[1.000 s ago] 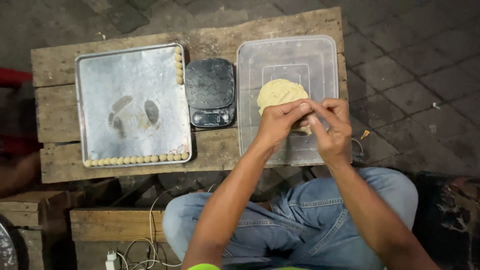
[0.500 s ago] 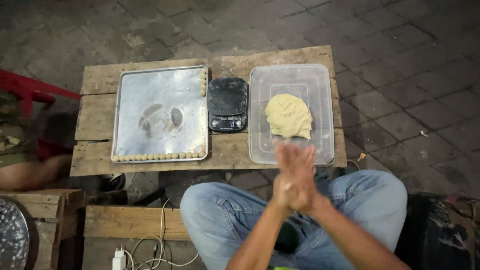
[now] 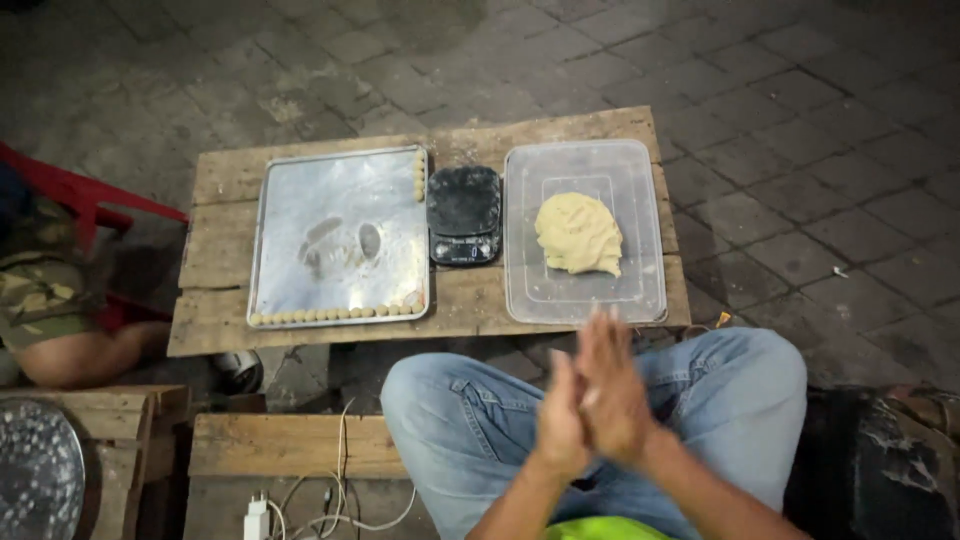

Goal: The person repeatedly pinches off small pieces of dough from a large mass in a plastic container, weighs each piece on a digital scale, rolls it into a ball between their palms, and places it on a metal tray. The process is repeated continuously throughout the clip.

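Our left hand (image 3: 560, 420) and right hand (image 3: 612, 392): palms pressed flat together above our lap, contents unseen. Dough (image 3: 579, 234): in tub (image 3: 640, 180), tabletop's (image 3: 220, 240) right end, straight ahead, right hand nearer.

Bench (image 3: 230, 330): weathered wooden planks on grey paving.
Scale (image 3: 464, 214): black, between tray and tub.
Tray (image 3: 340, 200): metal, floured.
Red chair (image 3: 90, 200): at left edge.
Cables (image 3: 320, 500): white, on the ground.
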